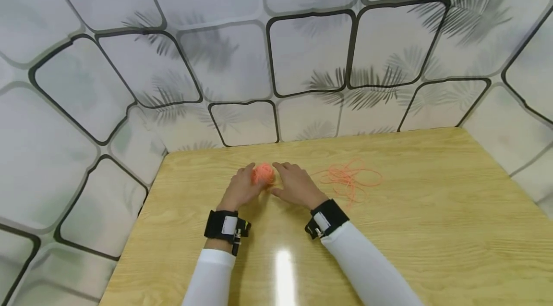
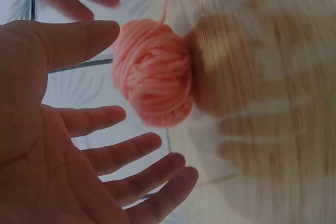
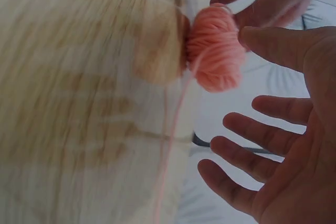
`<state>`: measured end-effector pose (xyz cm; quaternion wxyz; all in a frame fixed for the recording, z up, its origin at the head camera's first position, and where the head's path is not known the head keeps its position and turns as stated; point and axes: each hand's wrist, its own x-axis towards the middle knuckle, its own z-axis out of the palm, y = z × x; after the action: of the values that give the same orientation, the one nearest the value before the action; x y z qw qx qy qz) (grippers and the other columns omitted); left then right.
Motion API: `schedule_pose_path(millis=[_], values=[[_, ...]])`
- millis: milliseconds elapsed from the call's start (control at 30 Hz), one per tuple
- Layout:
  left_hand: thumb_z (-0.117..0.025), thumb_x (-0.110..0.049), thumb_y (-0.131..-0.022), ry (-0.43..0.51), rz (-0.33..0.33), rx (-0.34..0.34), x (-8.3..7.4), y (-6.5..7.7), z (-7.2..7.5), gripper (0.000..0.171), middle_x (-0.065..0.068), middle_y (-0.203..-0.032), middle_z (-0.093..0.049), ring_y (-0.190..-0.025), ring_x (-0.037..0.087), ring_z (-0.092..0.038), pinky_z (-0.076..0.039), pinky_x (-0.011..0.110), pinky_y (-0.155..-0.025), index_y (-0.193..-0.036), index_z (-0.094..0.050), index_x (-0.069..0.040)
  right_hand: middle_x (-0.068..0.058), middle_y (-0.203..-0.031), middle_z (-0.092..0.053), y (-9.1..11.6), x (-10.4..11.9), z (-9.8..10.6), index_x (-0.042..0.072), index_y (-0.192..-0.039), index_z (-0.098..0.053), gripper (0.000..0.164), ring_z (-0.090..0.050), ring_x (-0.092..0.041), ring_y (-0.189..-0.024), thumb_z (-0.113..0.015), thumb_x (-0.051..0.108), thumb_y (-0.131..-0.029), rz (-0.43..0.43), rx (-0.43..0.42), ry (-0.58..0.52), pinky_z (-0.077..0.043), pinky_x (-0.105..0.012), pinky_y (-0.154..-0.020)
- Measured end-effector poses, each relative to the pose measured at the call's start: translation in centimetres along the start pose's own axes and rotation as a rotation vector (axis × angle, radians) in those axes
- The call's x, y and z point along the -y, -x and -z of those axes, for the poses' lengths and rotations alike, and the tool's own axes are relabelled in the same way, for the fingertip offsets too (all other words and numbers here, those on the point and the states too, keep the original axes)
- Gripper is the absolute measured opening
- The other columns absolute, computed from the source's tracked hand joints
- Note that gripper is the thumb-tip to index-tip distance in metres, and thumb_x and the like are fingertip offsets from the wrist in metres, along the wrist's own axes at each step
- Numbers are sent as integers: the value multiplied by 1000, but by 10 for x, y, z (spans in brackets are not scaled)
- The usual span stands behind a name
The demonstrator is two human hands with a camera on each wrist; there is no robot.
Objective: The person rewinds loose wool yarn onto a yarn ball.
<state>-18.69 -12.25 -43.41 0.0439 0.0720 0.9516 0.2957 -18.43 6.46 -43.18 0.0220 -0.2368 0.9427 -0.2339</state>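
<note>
A ball of coral-pink yarn (image 1: 264,174) rests on the table between the two hands. My left hand (image 1: 243,188) is just left of it, fingers spread and nearly straight; in the left wrist view its thumb (image 2: 84,40) reaches the ball's edge, and I cannot tell whether they touch. On the other side, my right hand (image 1: 299,185) has its fingers extended and curves toward the ball without gripping it. One strand (image 3: 174,124) runs off the ball along the table in the right wrist view.
Loose tangled yarn (image 1: 347,177) lies on the wooden table (image 1: 432,229) to the right of my right hand. A patterned cloth or wall covering (image 1: 311,51) rises behind the table's far edge and along its sides.
</note>
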Motion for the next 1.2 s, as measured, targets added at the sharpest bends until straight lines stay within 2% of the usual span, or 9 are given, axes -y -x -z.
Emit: schedule_pose_path(millis=[100,233,400,500,667,767,833,967,1200], values=[[-68,-26,-96,35,-1,28,2,-7,-3,67,34,-136,-54,-127,51,-51,-41,61,-105,-146,-43,11,-24,-143,-52,-12,1,-10,1,-151,-44,74,-52,-44,-127,-77,31,-92,-27,40,-21,-43,-62,-102],[-73,-19,-90,62,22,-1,2,-10,-5,64,32,-129,-60,-121,47,-57,-46,57,-101,-140,-49,12,-23,-141,-54,-18,2,-19,1,-152,-42,73,-52,-44,-127,-76,27,-93,-63,47,-47,-42,-62,-103],[-76,-11,-86,192,9,-50,2,-7,-6,55,27,-121,-63,-111,39,-60,-50,52,-95,-132,-55,11,-21,-137,-59,-17,1,-23,0,-148,-46,68,-57,-42,-123,-76,25,-92,-54,-8,-119,-45,-58,-101],[-75,-8,-89,394,27,-43,2,-1,-4,52,25,-126,-60,-111,35,-59,-52,47,-89,-134,-54,8,-19,-129,-65,-12,1,-21,0,-146,-48,64,-61,-37,-118,-76,21,-92,-54,-58,-259,-49,-53,-98],[-69,-5,-97,841,58,37,-1,13,6,55,24,-132,-47,-109,31,-61,-58,41,-88,-146,-46,2,-10,-108,-70,2,0,-12,3,-142,-52,56,-66,-27,-105,-75,16,-93,-27,-155,-519,-53,-47,-94],[-65,-7,-100,982,52,65,-5,19,12,53,22,-131,-45,-111,29,-61,-56,40,-92,-148,-43,0,-7,-104,-71,11,1,-6,3,-142,-50,55,-70,-25,-96,-74,17,-95,-5,-173,-645,-55,-43,-89],[-64,-9,-101,1008,47,63,-8,24,17,51,21,-133,-46,-114,29,-60,-56,40,-93,-148,-44,-2,-8,-103,-71,16,2,-3,3,-142,-47,55,-71,-29,-90,-73,18,-96,3,-158,-717,-57,-42,-83],[-64,-8,-101,998,11,50,-15,33,24,49,20,-135,-49,-115,28,-61,-56,39,-93,-147,-47,-3,-16,-104,-70,24,5,5,2,-146,-41,58,-70,-40,-85,-69,20,-99,-9,-94,-875,-57,-51,-79],[-63,-6,-101,896,-103,62,-29,42,29,49,17,-143,-47,-116,33,-63,-57,41,-91,-147,-48,-3,-11,-99,-70,31,9,16,2,-149,-45,55,-67,-21,-77,-60,30,-105,-124,-29,-1055,-57,-44,-85]])
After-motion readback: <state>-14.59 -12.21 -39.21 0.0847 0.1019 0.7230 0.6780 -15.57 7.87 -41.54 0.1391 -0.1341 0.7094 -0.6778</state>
